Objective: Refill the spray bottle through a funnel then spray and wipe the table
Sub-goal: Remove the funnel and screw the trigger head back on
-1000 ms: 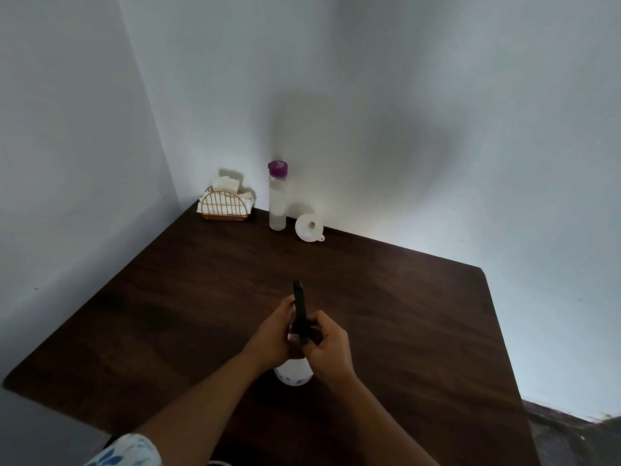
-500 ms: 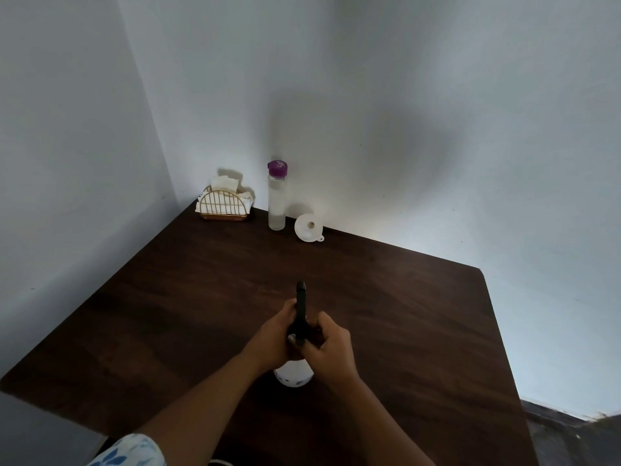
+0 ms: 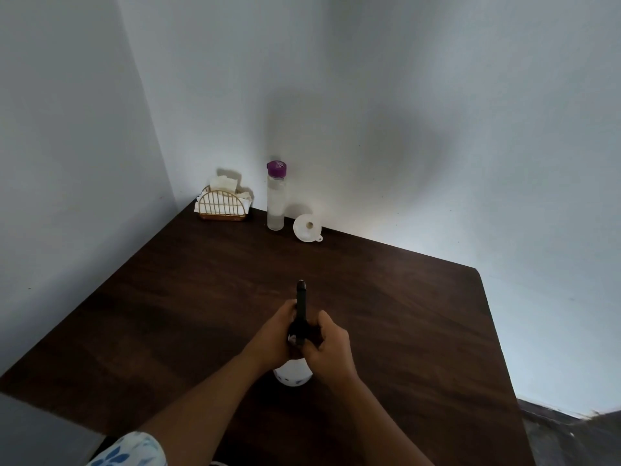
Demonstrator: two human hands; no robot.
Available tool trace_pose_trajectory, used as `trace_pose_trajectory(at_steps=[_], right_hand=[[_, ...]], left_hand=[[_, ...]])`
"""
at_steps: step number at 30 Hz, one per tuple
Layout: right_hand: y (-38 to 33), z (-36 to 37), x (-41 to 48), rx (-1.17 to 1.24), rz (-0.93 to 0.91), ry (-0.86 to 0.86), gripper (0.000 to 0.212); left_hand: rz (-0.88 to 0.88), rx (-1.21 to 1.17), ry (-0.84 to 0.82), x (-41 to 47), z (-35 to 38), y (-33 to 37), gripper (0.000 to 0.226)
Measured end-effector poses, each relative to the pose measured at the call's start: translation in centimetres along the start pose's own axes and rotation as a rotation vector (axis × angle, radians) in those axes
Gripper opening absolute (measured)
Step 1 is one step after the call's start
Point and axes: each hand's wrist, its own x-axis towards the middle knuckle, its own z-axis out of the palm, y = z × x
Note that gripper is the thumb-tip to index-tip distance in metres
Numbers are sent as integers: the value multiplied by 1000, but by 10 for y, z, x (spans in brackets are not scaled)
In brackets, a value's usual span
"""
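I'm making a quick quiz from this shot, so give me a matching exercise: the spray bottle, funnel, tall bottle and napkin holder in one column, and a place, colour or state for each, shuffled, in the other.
Things:
1. spray bottle
2. funnel
3. tall bottle
4. napkin holder

Descriptions:
A. in the far left corner of the table
B. purple cap, standing upright
C. gripped by the left hand and right hand
D. white, lying near the table's back edge

Pairs: 1-C, 2-D, 3-B, 4-A.
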Motion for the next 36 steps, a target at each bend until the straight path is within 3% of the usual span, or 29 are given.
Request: trace_pose_trajectory(at_steps=[5,10,14,20,23,28,32,36], right_hand=[[0,3,-3,-37,-52,0,40],[-4,3,-1,17,-20,-3,24],[-7,6,-1,62,20,27,33],[-2,2,-5,-40,-125,-19,27],[-5,4,-5,-20,-92,19,20],[-7,7,-4,14,-8,12,29],[-2,5,-7,-33,-116,-14,27],[-3,8,-7,-79,-89,14,22]], left_hand=[[17,1,-14,-1,0,-2,83],[40,4,0,-1,2,-4,79],[32,-41,25,-4,2,-7,50],[10,10,92,-7,6,-7,84],[10,15,111,-5,8,-10,81],[18,-49,38,-9,3,-6,60],[11,-4,101,-9,5,-9,79],[21,-13,22,-8,4,-7,67]])
